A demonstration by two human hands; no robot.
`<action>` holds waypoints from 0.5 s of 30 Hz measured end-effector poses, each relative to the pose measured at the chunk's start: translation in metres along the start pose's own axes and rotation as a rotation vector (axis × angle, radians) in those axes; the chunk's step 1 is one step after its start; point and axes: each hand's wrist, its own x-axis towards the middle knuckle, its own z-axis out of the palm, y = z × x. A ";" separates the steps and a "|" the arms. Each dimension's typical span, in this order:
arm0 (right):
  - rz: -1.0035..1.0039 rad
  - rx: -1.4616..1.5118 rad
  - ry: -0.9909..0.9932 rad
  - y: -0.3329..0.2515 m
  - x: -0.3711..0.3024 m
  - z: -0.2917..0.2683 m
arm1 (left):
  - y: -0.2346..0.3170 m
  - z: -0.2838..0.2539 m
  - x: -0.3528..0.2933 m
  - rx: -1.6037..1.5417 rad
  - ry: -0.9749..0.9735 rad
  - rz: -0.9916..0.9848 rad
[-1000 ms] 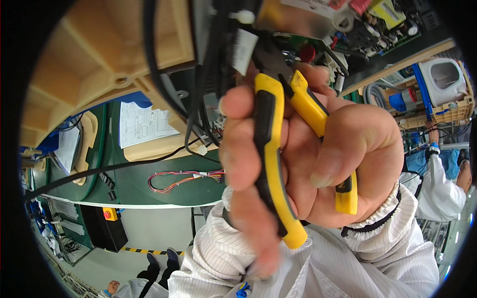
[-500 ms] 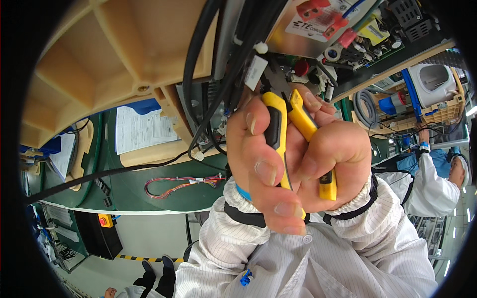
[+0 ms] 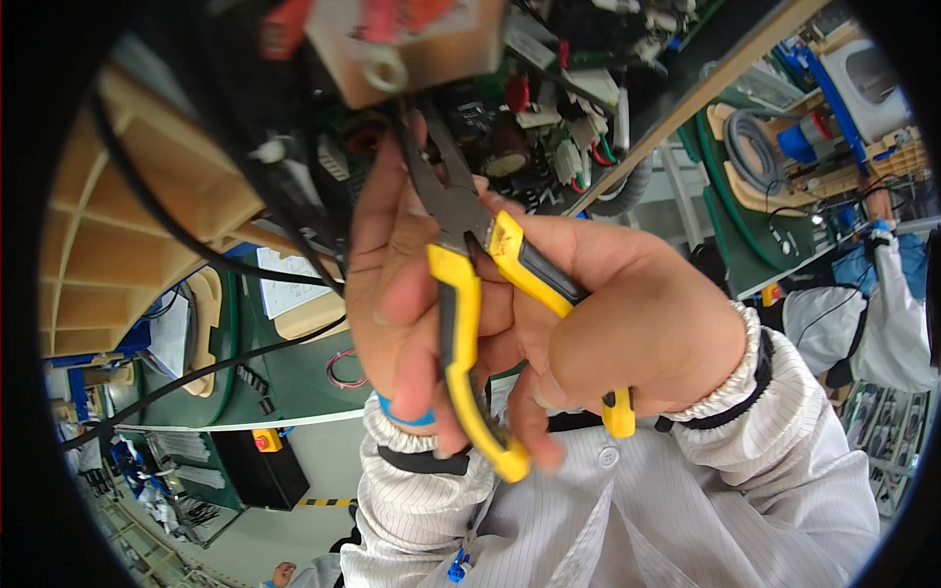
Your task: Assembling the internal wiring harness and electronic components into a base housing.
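Observation:
A pair of pliers (image 3: 459, 213) with yellow and black handles is held by my right hand (image 3: 637, 314), whose thumb lies across the right handle. The handles are spread and the grey jaws stand apart, pointing up into the wiring. My left hand (image 3: 387, 269) is behind and left of the pliers, its fingers curled, with fingertips up beside the jaws; what they pinch is hidden. Just above the jaws is a metal box (image 3: 421, 54) with a ring terminal (image 3: 384, 71) and red terminal covers. Electronic parts (image 3: 549, 137) crowd the space right of the jaws.
Black cables (image 3: 176, 220) cross on the left, in front of a tan ribbed plastic housing (image 3: 108, 235). A green workbench (image 3: 294, 392) holds papers (image 3: 286, 284) and a looped wire bundle (image 3: 343, 369). At far right, another person's white sleeve (image 3: 897, 304) reaches to a bench.
My view has shifted, and the metal box shows farther left. The pliers' handles are spread wider and their jaws are more visible. My left fingers have come off the left handle's front.

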 end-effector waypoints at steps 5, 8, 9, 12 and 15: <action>-0.198 0.047 -0.106 0.004 -0.009 -0.006 | 0.019 0.002 0.016 -0.085 0.006 -0.045; -0.260 0.123 -0.218 0.012 -0.001 -0.016 | 0.019 0.005 0.021 -0.068 0.037 0.010; -0.220 0.236 -0.273 0.014 0.007 -0.020 | 0.014 0.010 0.020 -0.058 0.042 0.024; -0.069 0.555 -0.452 0.018 0.036 -0.031 | 0.008 0.019 0.015 -0.027 0.070 0.085; -0.221 0.347 -0.254 0.030 0.027 -0.014 | 0.003 0.030 0.016 -0.027 0.091 0.143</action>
